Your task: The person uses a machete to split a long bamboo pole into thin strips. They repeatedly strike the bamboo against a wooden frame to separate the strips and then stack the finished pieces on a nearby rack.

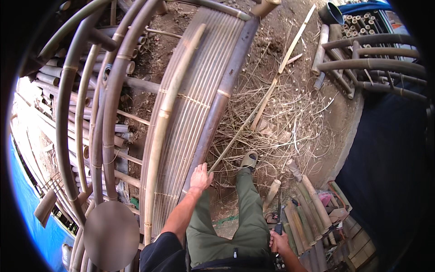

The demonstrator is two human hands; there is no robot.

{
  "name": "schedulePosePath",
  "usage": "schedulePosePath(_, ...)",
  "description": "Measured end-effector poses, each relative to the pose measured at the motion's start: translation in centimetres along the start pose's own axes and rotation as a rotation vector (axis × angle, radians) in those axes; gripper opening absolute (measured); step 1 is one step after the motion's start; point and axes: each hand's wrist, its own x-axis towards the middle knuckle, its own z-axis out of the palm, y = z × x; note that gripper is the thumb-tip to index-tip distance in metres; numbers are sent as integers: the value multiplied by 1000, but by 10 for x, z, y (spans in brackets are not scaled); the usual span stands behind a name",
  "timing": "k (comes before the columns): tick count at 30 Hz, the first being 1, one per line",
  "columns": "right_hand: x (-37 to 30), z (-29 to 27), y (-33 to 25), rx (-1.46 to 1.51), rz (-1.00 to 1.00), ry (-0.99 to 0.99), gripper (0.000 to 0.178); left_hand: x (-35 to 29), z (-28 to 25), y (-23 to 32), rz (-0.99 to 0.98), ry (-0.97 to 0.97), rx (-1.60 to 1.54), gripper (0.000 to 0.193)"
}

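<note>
My left hand (200, 177) is at the edge of a bamboo slatted bench (216, 106), beside its thick dark side pole. Between its thumb and fingers lies the near end of a long, thin bamboo strip (239, 135). The strip slants away over the ground to the far right, beside a wider pale split piece. My right hand (280, 243), low beside my right thigh, is closed round the dark handle of a knife (279, 213). Its narrow blade points forward, next to cut bamboo. Part of the right hand's grip is hidden.
Tangled bamboo shavings (290, 122) cover the ground ahead of my sandalled foot. Cut bamboo pieces (308, 204) lie at right, beside a dark sheet (389, 145). Curved bamboo frames (108, 113) stand left, before stacked poles. Another bamboo frame (371, 65) stands far right.
</note>
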Motion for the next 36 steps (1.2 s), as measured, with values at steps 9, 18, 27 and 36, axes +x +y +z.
schedulePosePath(9, 33, -20, -25, -46, 28, 168, 38, 49, 84, 16, -446, -21, -161, 46)
schedulePosePath(18, 41, -31, -49, 70, 21, -5, 16, -68, -54, -28, -279, 454, 83, 39)
schedulePosePath(27, 89, -31, -31, 187, -150, -24, 24, -27, -20, -58, -535, 810, 555, 64)
schedulePosePath(36, 139, 4, -16, 733, -118, 102, 19, 220, 109, 178, 334, 285, -171, 12)
